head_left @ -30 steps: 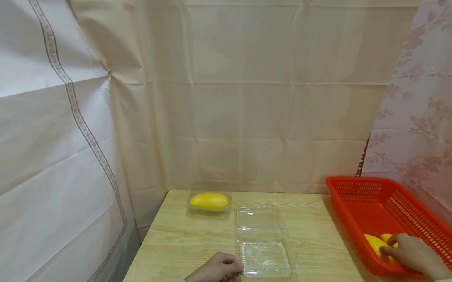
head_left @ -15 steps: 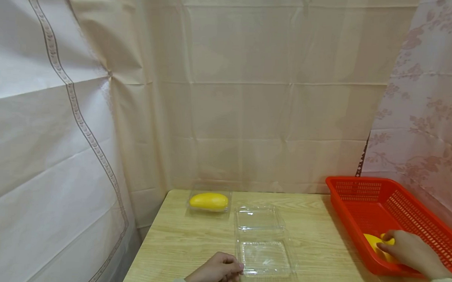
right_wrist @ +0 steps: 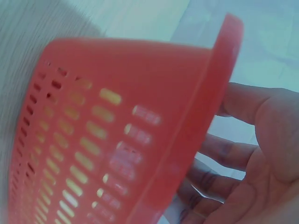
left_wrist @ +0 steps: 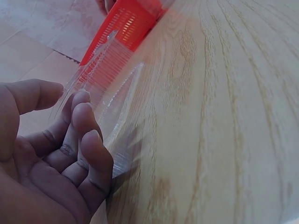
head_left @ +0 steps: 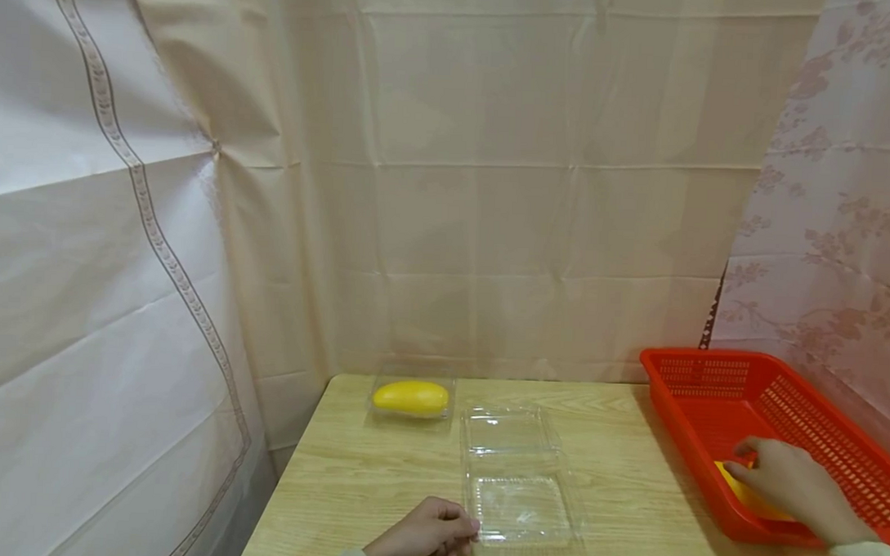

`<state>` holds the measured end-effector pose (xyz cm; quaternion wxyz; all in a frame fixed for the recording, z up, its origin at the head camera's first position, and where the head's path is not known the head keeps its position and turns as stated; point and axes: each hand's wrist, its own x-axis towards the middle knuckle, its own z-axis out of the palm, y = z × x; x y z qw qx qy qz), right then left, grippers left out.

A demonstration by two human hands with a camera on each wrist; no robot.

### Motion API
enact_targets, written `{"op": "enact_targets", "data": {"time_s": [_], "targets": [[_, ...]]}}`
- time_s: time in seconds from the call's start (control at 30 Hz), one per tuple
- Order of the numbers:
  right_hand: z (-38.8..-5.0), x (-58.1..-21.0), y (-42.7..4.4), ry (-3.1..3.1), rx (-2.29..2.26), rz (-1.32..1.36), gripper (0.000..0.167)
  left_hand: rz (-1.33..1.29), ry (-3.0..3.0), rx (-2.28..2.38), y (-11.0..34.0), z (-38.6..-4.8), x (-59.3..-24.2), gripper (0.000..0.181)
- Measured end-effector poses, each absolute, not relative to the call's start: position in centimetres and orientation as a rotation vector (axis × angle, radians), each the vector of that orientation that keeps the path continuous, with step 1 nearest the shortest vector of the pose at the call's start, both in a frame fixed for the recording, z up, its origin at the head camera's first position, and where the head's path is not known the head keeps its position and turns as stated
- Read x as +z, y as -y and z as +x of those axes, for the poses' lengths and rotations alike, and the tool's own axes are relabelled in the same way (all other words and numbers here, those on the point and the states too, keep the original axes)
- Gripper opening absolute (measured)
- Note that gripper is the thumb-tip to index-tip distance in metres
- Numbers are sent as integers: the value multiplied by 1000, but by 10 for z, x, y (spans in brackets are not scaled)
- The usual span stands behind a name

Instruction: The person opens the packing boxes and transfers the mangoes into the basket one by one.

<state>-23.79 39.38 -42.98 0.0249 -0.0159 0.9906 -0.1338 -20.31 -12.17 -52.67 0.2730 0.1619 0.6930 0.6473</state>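
Observation:
My left hand [head_left: 430,533] pinches the near left edge of a clear plastic clamshell box [head_left: 523,510], which lies opened flat on the table. In the left wrist view, thumb and fingers meet at the box's thin rim [left_wrist: 88,70]. Inside the red basket [head_left: 692,462], my right hand [head_left: 794,486] grips a yellow mango, mostly hidden by the fingers. Another yellow mango [head_left: 747,491] lies under that hand, against the basket's near wall. In the right wrist view, the basket rim [right_wrist: 205,107] hides the right fingertips.
A closed clear box holding a yellow mango [head_left: 411,397] stands at the back left of the wooden table [head_left: 380,464]. The basket's raised walls border the right side. Cloth curtains [head_left: 491,230] hang behind the table and along both sides.
My right hand has shifted slightly up and left inside the basket, and the mango in its grip shows less. My left hand and the clear box have stayed in place.

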Motion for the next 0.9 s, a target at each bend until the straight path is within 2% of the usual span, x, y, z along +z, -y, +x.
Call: {"op": "enact_targets", "data": {"time_s": [0.9], "targets": [[-239, -413, -350, -3297, -599, -255, 22, 411, -1889, 1741, 120, -200, -522, 36]]}}
